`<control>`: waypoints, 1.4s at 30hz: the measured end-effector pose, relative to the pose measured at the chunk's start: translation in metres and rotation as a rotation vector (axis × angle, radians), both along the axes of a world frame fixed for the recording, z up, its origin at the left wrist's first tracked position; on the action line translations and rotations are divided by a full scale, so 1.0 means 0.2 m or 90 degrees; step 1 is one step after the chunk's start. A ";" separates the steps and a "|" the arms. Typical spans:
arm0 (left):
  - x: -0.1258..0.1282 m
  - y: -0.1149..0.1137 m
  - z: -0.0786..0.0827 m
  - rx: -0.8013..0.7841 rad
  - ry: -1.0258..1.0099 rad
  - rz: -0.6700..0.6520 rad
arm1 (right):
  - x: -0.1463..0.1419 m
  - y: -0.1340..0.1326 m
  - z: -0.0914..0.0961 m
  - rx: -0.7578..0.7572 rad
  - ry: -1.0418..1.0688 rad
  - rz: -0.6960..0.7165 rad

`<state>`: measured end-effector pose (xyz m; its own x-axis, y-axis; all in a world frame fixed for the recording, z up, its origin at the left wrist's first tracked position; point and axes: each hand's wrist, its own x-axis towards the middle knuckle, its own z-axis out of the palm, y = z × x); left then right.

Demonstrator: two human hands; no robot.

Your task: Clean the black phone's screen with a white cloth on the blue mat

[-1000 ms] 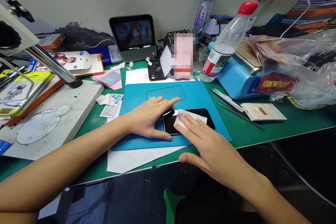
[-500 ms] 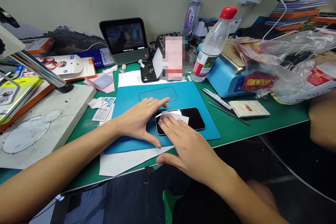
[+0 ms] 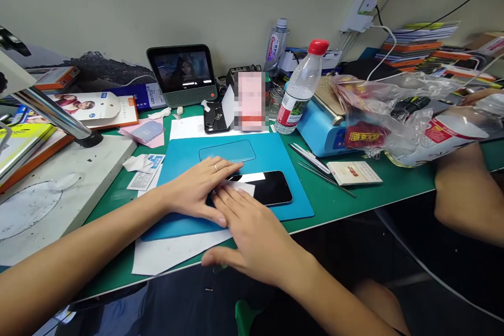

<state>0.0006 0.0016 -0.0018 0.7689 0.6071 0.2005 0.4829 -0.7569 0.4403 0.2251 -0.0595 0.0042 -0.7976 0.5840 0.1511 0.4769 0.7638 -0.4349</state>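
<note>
A black-faced phone (image 3: 275, 188) lies screen up on a blue mat (image 3: 301, 207). My right hand (image 3: 255, 228) reaches over its left end, fingers stretched flat and together, thumb apart. Under those fingers a white wipe (image 3: 247, 187) is pressed to the glass. My left hand (image 3: 197, 186), with a ring on one finger, lies open beside the phone's left end, thumb and forefinger spread. The right fingertips meet the gap between that thumb and forefinger; both hands hide the phone's left edge.
Tweezers (image 3: 326, 178) and a small white box (image 3: 354, 172) lie right of the mat. Behind stand a red-capped bottle (image 3: 299, 94), a blue device (image 3: 321, 134) and a screen (image 3: 183, 71). A lamp base (image 3: 71, 178) is at left; another person's arm (image 3: 464, 184) at right.
My right hand and the wipe have slid left toward the phone's left end, closing the space between my two hands. The whole view has shifted slightly.
</note>
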 end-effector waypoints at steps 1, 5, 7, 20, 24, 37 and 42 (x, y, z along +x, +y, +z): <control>0.00 0.00 0.00 0.000 0.001 0.000 | -0.02 0.01 0.00 0.002 0.007 -0.002; 0.01 -0.01 0.01 0.002 -0.006 0.000 | -0.05 -0.02 -0.03 0.023 0.003 -0.043; 0.01 -0.01 0.01 0.000 -0.010 -0.005 | -0.04 -0.07 -0.04 0.028 -0.015 -0.061; 0.01 0.00 -0.01 -0.026 -0.027 0.001 | -0.02 -0.03 -0.02 0.021 -0.050 -0.082; 0.01 -0.01 0.00 -0.028 -0.019 0.010 | 0.00 -0.08 -0.02 0.019 -0.051 -0.069; 0.02 -0.01 0.01 -0.023 -0.005 0.005 | 0.05 -0.08 -0.03 -0.041 -0.022 -0.043; 0.01 0.00 0.00 0.001 -0.003 0.001 | -0.02 0.05 0.04 -0.069 0.020 -0.033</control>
